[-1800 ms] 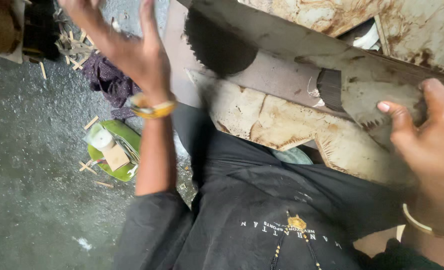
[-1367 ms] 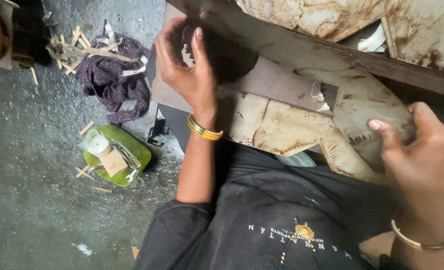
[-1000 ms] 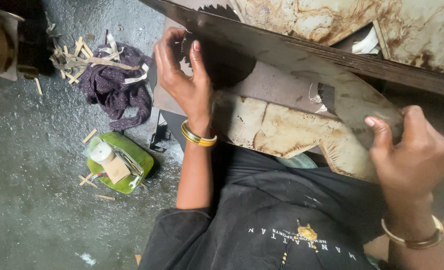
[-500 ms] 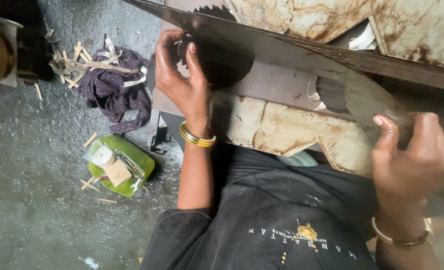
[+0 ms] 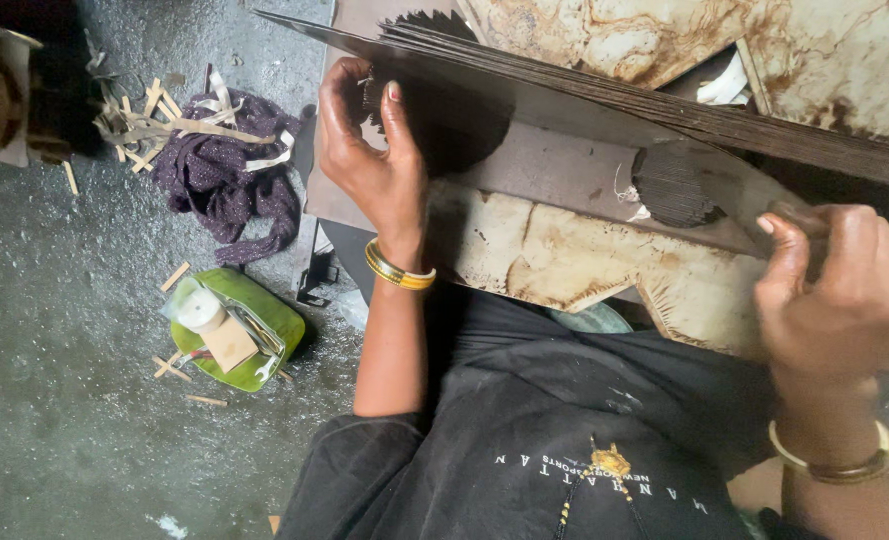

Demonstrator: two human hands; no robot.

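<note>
sheet stack (image 5: 605, 105), left hand (image 5: 375, 165), right hand (image 5: 845, 290) ends

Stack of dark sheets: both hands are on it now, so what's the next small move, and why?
Probably square the stack up. The left hand grips its near-left end, the right hand pinches the right end, and the sheet edges fan out unevenly, with a notched corner sticking past the rest. A light tap between both hands would likely align them.

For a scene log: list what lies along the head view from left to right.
Pale strips → purple cloth → green tray → left hand → stack of thin sheets → right hand.
</note>
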